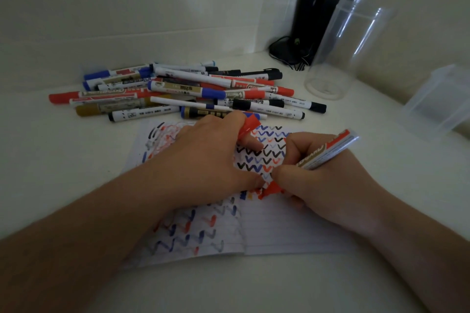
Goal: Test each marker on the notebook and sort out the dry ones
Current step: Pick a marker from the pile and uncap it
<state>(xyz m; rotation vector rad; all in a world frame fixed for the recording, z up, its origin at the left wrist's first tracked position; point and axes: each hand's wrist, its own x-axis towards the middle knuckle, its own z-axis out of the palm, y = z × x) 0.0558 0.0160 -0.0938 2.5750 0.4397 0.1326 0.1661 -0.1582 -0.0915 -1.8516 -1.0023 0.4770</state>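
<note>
Counts, head view. Hands: 2, left hand [203, 157] & right hand [318, 180]. Marker in use: 1, red marker [328, 152], right of centre. Loose cap: 1, red cap [248, 126], at left fingers. Notebook [279, 226]: 1, near centre. Marker pile [183, 91], far left: approx. 20+; overlap prevents exact count. Clear containers: 2, round jar [340, 58] far right, square tub [437, 104] right edge. Black device [310, 23] w/ cable: 1, far corner.

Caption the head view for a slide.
Right hand tests a red marker on the notebook; left hand holds its cap.
</note>
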